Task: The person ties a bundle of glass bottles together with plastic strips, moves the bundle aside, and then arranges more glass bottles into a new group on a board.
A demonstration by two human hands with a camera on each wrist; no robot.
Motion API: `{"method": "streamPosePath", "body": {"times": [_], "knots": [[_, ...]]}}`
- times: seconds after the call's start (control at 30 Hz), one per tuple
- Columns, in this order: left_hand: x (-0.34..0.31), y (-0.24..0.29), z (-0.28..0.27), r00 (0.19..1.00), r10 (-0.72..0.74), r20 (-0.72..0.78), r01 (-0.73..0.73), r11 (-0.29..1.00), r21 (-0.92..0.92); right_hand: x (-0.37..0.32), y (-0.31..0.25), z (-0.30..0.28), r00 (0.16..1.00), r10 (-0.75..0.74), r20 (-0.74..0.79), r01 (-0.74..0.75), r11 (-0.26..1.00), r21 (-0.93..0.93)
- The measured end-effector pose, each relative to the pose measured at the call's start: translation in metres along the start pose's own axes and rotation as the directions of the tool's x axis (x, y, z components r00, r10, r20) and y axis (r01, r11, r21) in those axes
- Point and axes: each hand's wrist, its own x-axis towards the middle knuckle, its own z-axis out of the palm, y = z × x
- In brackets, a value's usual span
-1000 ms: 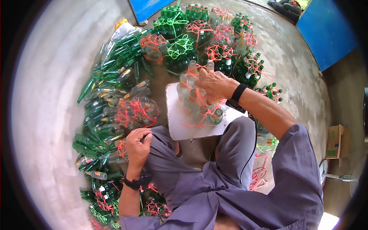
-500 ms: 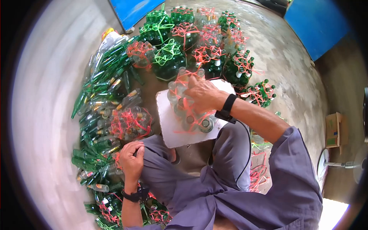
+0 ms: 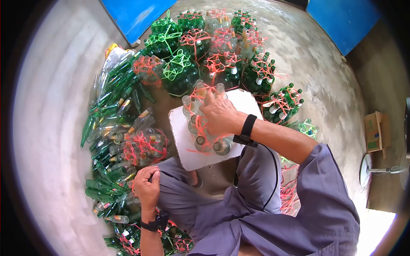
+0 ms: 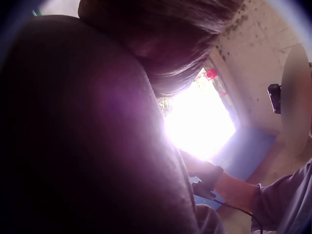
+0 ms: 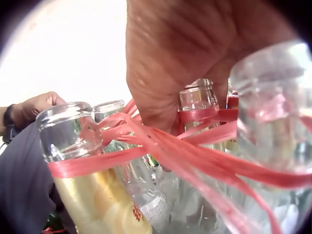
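A bundle of clear glass bottles (image 3: 221, 147), tied round the necks with red plastic ribbon (image 5: 165, 146), stands on a white board (image 3: 179, 132) in front of the knees. From above, my right hand (image 3: 220, 114) grips the bundle among its necks; in the right wrist view the thumb and fingers reach down past the ribbon, their tips partly hidden. One bottle near the hand has a yellow label (image 5: 97, 200). On the left knee rests my left hand (image 3: 147, 183), fingers loosely curled and holding nothing. It looms dark and close in the left wrist view.
Loose green and clear bottles (image 3: 113, 115) lie piled along the left. Tied bottle bundles (image 3: 183, 72) stand beyond the board and to its right. Another red-tied bundle (image 3: 145, 147) lies by the left knee. Red ribbon (image 3: 289, 192) lies beside the right leg, and a fan (image 3: 366, 170) stands farther right.
The head view has shifted, so the scene sits farther left and lower around the board. My right hand stays on the bundle, which has turned slightly on the board; my left hand stays on the knee.
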Motion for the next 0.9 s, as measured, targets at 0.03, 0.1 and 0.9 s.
{"method": "streamPosePath", "body": {"times": [0.03, 0.1, 0.9], "knots": [[0.000, 0.001, 0.000, 1.000, 0.006, 0.006, -0.006, 1.000, -0.001, -0.001, 0.002, 0.000, 1.000, 0.007, -0.003, -0.007, 1.000, 0.001], [0.000, 0.001, 0.001, 1.000, -0.012, -0.005, 0.012, 1.000, -0.003, -0.002, 0.005, 0.001, 0.999, -0.034, 0.012, 0.034, 0.999, -0.004], [-0.001, -0.001, 0.003, 1.000, -0.018, -0.001, 0.018, 1.000, 0.010, -0.009, 0.025, 0.011, 0.984, -0.112, -0.139, 0.126, 0.988, 0.094]]}}
